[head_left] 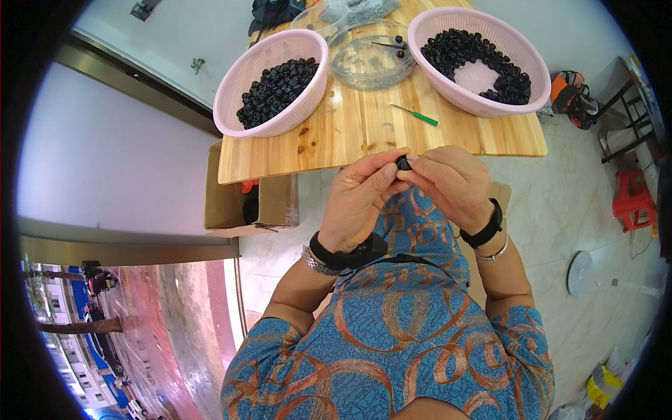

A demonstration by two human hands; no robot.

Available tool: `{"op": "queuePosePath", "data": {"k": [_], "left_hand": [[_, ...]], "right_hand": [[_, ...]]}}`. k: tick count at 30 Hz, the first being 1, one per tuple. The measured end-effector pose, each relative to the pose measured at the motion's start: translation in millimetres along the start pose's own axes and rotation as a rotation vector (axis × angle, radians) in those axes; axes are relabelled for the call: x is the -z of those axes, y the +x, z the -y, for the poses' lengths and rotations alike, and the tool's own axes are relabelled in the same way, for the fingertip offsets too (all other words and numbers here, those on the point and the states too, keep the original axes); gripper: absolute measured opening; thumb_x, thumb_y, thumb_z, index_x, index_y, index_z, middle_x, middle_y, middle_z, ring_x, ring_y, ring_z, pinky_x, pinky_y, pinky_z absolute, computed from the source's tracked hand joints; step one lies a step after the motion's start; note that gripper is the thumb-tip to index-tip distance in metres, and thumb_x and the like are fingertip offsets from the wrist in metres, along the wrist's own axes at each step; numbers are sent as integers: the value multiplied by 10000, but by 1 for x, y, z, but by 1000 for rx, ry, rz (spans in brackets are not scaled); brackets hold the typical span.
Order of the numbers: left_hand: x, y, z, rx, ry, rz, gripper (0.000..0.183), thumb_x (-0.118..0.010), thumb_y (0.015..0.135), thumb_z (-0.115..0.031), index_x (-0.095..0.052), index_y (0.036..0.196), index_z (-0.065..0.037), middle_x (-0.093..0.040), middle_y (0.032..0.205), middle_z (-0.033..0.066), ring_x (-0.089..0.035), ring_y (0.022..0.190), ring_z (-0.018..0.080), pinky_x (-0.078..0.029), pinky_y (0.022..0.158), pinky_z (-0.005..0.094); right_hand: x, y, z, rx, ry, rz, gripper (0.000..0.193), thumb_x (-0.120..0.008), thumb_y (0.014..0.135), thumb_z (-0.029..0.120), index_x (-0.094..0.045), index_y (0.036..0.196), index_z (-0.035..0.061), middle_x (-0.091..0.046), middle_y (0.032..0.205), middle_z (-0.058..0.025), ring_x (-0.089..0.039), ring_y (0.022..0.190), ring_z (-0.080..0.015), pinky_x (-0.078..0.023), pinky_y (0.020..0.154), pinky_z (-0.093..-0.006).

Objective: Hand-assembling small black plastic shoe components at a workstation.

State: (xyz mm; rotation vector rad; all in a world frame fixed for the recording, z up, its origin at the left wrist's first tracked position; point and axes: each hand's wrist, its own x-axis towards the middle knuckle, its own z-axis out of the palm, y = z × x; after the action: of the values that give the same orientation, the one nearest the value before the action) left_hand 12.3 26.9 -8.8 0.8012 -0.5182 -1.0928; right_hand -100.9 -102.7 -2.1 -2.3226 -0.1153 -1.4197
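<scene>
Between the fingertips of both hands is a small round black part [403, 163], held just in front of the table's near edge. My left hand [360, 199] pinches it from the left with thumb and fingers. From the right, my right hand [451, 180] grips the same part, its fingers curled. A green-handled screwdriver [424, 119] lies on the wooden table beyond my hands. Similar small black parts [280, 87] are heaped in a pink basket [225, 105] at the left. More black parts [465, 52] lie in a second pink basket [530, 56] at the right, around a bare patch of its bottom.
A clear plastic tub [371, 70] stands between the baskets, with tweezers and a few black parts at its right side. Below the table's left end is an open cardboard box [280, 203]. A red stool [633, 199] stands on the floor at the right.
</scene>
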Motion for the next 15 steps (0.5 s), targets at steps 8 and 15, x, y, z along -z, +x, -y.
{"op": "queuePosePath", "data": {"k": [8, 15], "left_hand": [[4, 6, -3, 109, -65, -24, 265, -489, 920, -97, -521, 1144, 39, -585, 1054, 107, -581, 945, 167, -481, 846, 298], [3, 14, -7, 98, -220, 9, 292, -488, 919, -98, -489, 1183, 25, -575, 1057, 110, -574, 961, 177, -483, 862, 308]], "right_hand": [[-9, -7, -6, 70, -101, 77, 283, -697, 674, 61, -619, 942, 15, -566, 715, -64, -573, 633, -218, -447, 502, -297], [-20, -9, -2, -249, 173, -40, 317, -705, 690, 47, -616, 993, 35, -560, 812, -84, -563, 651, -201, -464, 554, -281]]}}
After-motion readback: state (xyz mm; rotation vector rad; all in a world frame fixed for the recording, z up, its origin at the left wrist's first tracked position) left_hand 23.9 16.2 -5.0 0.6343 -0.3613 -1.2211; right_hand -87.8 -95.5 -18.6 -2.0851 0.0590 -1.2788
